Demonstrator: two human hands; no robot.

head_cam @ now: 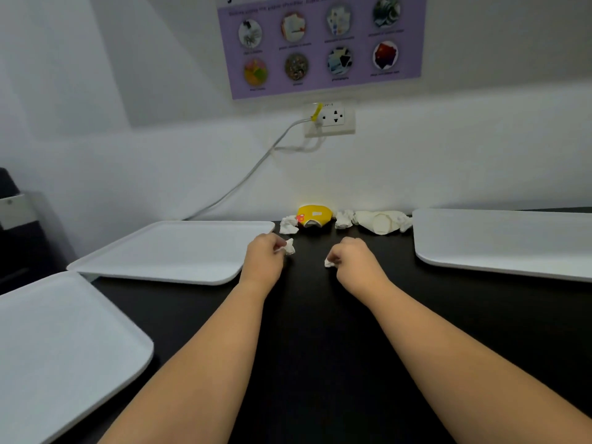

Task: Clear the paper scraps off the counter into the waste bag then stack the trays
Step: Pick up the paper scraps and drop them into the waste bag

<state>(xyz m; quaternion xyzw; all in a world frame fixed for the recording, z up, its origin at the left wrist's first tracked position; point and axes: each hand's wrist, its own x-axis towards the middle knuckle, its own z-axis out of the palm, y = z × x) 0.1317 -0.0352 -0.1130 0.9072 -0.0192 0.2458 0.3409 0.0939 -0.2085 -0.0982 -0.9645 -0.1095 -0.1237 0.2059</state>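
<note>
Your left hand [264, 256] pinches a white paper scrap [289, 246]; your right hand [354, 262] pinches another scrap [329, 262]. More crumpled scraps [344, 218] lie on the black counter [320, 315] by the wall, between two bare white trays [179, 251].

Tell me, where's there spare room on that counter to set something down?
The dark strip of counter between the left trays and the right tray is bare. By the wall it is crowded: crumpled paper scraps and a crushed yellow cup.

Bare forearms, no sleeves
</note>
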